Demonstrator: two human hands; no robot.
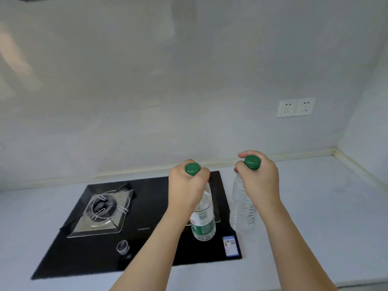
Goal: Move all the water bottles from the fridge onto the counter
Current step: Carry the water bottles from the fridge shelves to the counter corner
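Note:
I hold two clear water bottles with green caps, one in each hand, by their necks. My left hand (186, 185) grips the neck of the labelled bottle (203, 223), which has a green and white label and hangs upright over the right part of the black hob. My right hand (259, 179) grips the neck of the unlabelled bottle (241, 206), upright over the pale counter (315, 217) just right of the hob. Whether either bottle's base touches the surface I cannot tell. The fridge is out of view.
A black glass gas hob (147, 206) is set into the counter, with a steel burner (102, 208) at its left, a knob (122, 246) at the front and a sticker (231, 245) at its right corner. Two wall sockets (295, 107) sit on the back wall.

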